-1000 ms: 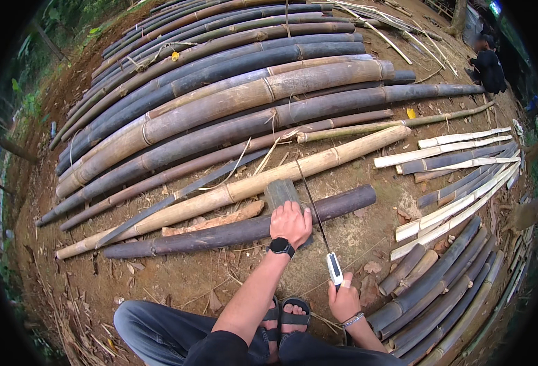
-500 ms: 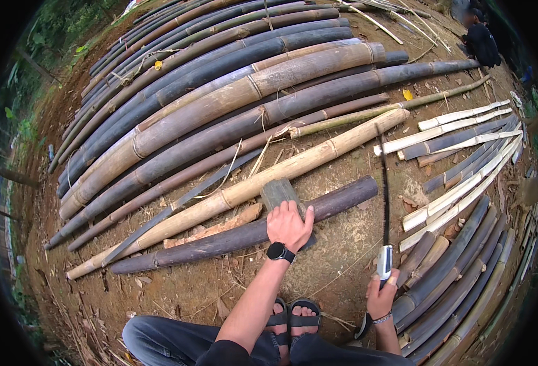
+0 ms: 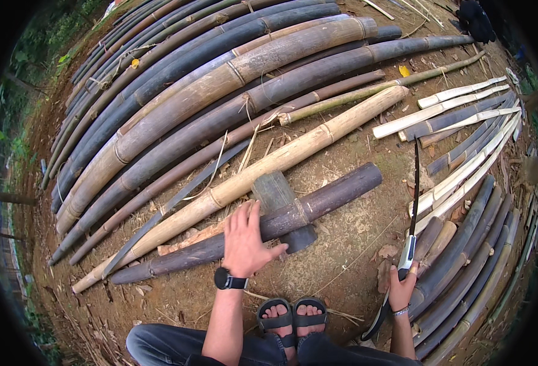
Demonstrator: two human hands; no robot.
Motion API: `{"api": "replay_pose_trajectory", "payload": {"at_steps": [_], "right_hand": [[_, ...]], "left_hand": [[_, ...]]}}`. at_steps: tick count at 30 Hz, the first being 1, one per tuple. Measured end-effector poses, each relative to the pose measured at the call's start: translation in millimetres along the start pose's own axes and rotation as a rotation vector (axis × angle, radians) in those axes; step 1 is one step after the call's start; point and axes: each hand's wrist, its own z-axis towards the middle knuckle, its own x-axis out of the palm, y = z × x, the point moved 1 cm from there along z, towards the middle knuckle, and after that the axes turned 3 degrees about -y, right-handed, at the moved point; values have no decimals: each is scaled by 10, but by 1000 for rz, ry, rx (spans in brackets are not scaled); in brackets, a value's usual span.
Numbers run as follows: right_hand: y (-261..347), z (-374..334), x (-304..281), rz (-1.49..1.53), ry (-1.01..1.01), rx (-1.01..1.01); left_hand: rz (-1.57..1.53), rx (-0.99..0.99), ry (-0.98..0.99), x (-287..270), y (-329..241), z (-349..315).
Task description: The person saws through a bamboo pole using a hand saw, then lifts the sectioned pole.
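Bamboo is what I see under my left hand (image 3: 244, 241): it lies flat, fingers spread, on the dark bamboo pole (image 3: 250, 232) lying across the dirt ground (image 3: 348, 238) just ahead of my sandalled feet (image 3: 293, 314). My right hand (image 3: 401, 291), well apart to the right, is clamped on the handle of a long machete (image 3: 412, 207), blade pointing away over split bamboo slats (image 3: 464, 177).
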Motion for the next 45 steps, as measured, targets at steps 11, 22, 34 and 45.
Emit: {"api": "replay_pose_trajectory", "payload": {"at_steps": [11, 22, 34, 45], "right_hand": [[750, 287, 408, 124, 97, -97], [303, 224, 278, 29, 108, -150], [78, 93, 27, 73, -43, -89], [481, -286, 89, 188, -41, -19]], "left_hand": [[294, -148, 151, -114, 1308, -578], [334, -51, 21, -381, 1122, -430], [450, -177, 94, -39, 970, -495], [280, -147, -74, -14, 305, -515]]}}
